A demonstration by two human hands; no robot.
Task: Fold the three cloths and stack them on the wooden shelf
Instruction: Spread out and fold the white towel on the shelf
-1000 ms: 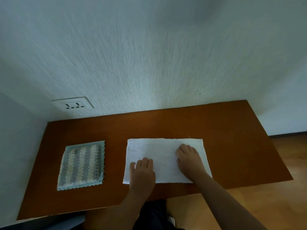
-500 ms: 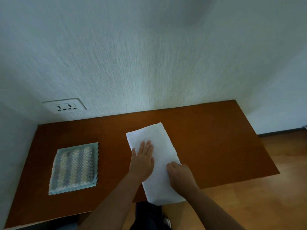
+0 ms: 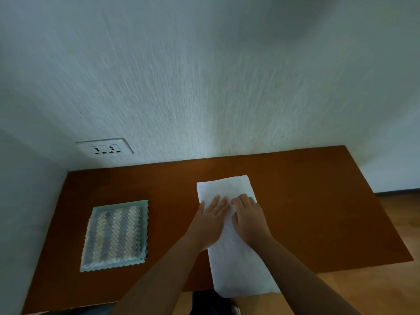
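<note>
A white cloth (image 3: 236,264), folded into a long strip, lies lengthwise on the brown wooden shelf (image 3: 318,212), and its near end hangs past the front edge. My left hand (image 3: 210,221) and my right hand (image 3: 248,218) press flat side by side on its middle, fingers straight and pointing toward the wall. A folded striped cloth with a pale blue border (image 3: 116,235) lies on the left part of the shelf, apart from both hands. No third cloth is in view.
A textured white wall rises behind the shelf, with a power socket (image 3: 105,148) at the left just above it. A side wall closes the shelf's left end. Wooden floor (image 3: 397,223) shows to the right and below the front edge.
The white strip was turned from crosswise to lengthwise, its near end now over the front edge. Both hands came together on its middle; the right hand slid forward from the near part.
</note>
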